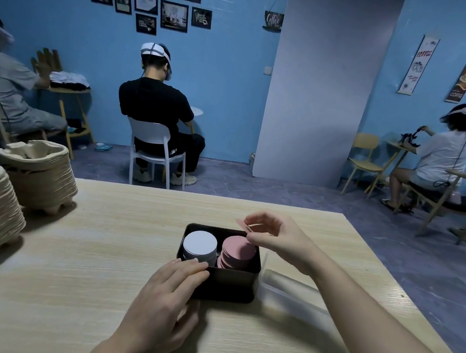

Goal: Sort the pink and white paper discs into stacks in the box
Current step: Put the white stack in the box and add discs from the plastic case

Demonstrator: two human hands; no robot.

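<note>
Nearest me, left hand (163, 290) is resting flat-fingered on the black box (229, 285) holding white stack (200, 242) and pink stack (239, 249); right hand (274, 240) is pinching one pink disc (242, 224).

The box (227, 286) is black. In it stand a white stack (200, 242) and a pink stack (239, 249), a dusty rose shared by the loose disc (243, 224). The worktop (97, 249) is pale wood with fine straight grain. The wall (227, 79) is sky blue, the floor (280, 190) mottled grey-violet, the pulp trays (37, 173) beige.
</note>
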